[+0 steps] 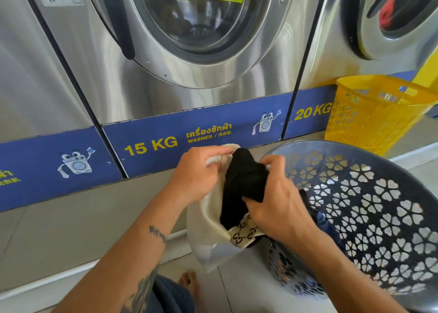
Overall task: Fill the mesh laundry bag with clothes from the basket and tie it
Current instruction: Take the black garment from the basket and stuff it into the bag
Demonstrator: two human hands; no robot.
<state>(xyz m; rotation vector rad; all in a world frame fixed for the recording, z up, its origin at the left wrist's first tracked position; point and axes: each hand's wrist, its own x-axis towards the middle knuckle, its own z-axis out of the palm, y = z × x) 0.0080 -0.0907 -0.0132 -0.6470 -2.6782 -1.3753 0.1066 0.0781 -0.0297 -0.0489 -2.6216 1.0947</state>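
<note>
My left hand (198, 172) grips the rim of a white mesh laundry bag (206, 237) and holds its mouth apart in front of the washer. My right hand (275, 199) is closed on a black garment (244, 182) with a cream patterned band, which sits halfway inside the bag's mouth. Just right of my hands, a dark blue perforated laundry basket (369, 208) leans tilted on the floor, with dark clothes partly visible inside behind my right wrist.
A row of steel front-loading washers stands ahead, the middle one marked 15 KG (151, 145). A yellow plastic basket (376, 113) stands at the back right. My bare foot (189, 286) rests on the tiled floor below the bag.
</note>
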